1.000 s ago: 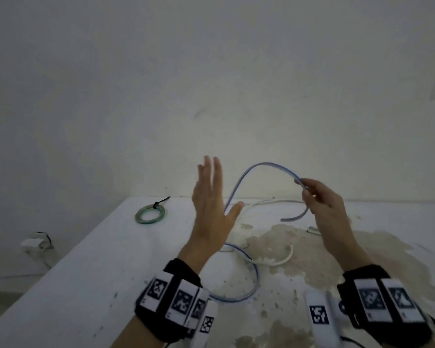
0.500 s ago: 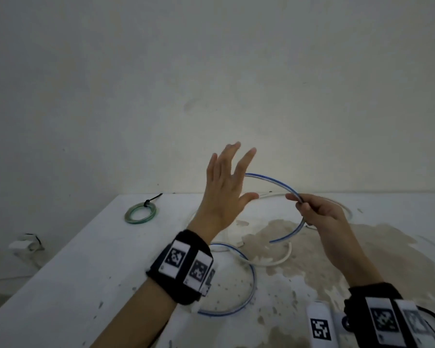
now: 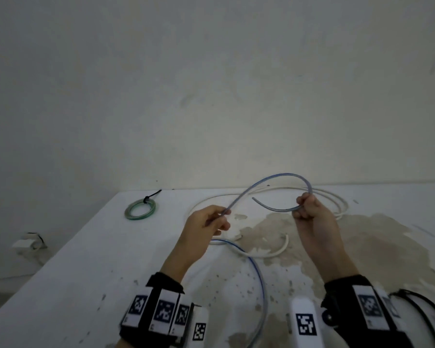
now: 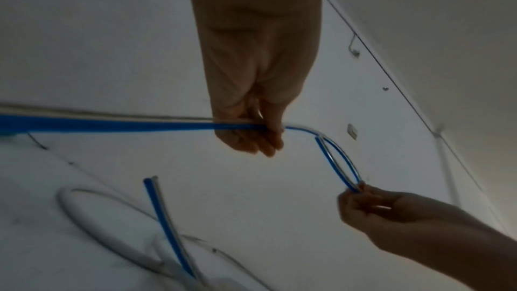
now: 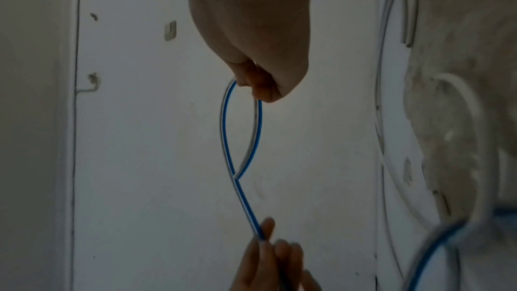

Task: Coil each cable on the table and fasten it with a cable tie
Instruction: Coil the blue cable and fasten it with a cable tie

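Observation:
A blue-and-white flat cable (image 3: 274,177) arches in the air between both hands above the white table (image 3: 91,267). My left hand (image 3: 211,221) pinches it at the left foot of the arch (image 4: 251,127), and the rest trails down in a curve (image 3: 260,280) over the table. My right hand (image 3: 308,205) grips a small loop of the same cable (image 5: 240,127), with the free end (image 3: 255,199) sticking out to the left. A thicker white cable (image 3: 332,197) lies loose in wide loops at the back.
A green cable coil (image 3: 140,209) bound with a black tie lies at the table's back left. A brown stain (image 3: 349,247) covers the right half. A white plug (image 3: 27,243) sits on the floor at left. Black wires (image 3: 422,307) hang by my right wrist.
My left hand, open and raised before, has come down and closed on the blue cable. My right hand has folded the cable into a loop and moved right.

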